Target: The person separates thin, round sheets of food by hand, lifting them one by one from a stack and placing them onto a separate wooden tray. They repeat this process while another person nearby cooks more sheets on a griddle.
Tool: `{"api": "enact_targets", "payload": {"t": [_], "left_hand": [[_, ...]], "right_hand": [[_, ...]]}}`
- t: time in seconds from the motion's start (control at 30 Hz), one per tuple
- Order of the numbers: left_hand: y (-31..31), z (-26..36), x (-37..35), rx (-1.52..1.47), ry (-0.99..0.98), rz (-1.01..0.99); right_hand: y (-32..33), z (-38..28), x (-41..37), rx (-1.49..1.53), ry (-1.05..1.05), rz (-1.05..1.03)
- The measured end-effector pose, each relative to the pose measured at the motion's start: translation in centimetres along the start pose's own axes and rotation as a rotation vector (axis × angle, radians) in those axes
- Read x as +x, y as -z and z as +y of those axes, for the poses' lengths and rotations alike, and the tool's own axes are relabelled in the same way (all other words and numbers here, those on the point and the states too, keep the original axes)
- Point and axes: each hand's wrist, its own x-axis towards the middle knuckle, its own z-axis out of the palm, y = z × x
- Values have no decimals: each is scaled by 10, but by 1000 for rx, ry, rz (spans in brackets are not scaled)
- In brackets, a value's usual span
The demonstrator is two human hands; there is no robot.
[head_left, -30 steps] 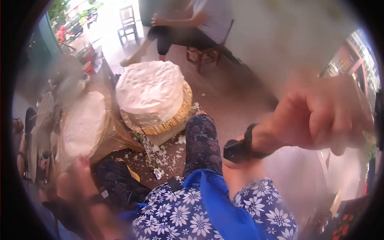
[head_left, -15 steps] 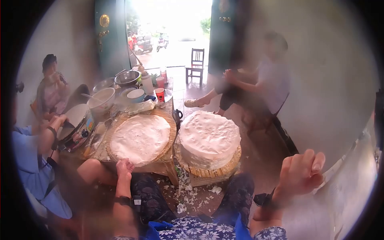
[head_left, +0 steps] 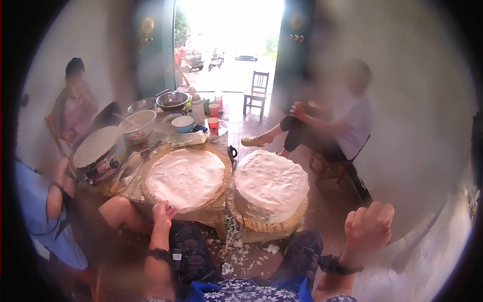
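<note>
My left hand [head_left: 163, 214] is at the near edge of a round white dough-like sheet [head_left: 186, 176], its fingers apart and touching or almost touching the rim. That sheet lies flat on a round woven mat [head_left: 223, 194] on the table. My right hand [head_left: 370, 225] is raised at the right as a fist, its back towards me, with nothing visible in it. Between my hands and farther forward stands a thick stack of round white sheets [head_left: 271, 183] on a second woven mat [head_left: 282, 225].
The table holds a metal bowl [head_left: 172, 100], a white basin [head_left: 138, 124], a blue bowl [head_left: 183, 124], red cups [head_left: 213, 126] and a round pan [head_left: 98, 147]. White scraps [head_left: 241, 251] litter the floor. People sit at left and right; a chair [head_left: 256, 95] stands by the doorway.
The view has shifted, so the scene sits farther right. My right hand has turned and come down slightly, from loosely curled to a fist. My left hand's fingers have loosened at the sheet's edge.
</note>
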Motion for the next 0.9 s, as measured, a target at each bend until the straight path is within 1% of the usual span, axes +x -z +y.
{"api": "enact_targets", "payload": {"t": [0.27, 0.57, 0.9], "left_hand": [[-1, 0, -2, -27, 7, 13], [5, -2, 1, -97, 20, -47], [10, 0, -2, -59, -16, -95]], "right_hand": [[-6, 10, 2, -13, -65, -18], [-12, 20, 0, -19, -99, -3], [-20, 31, 0, -7, -124, -11]]}}
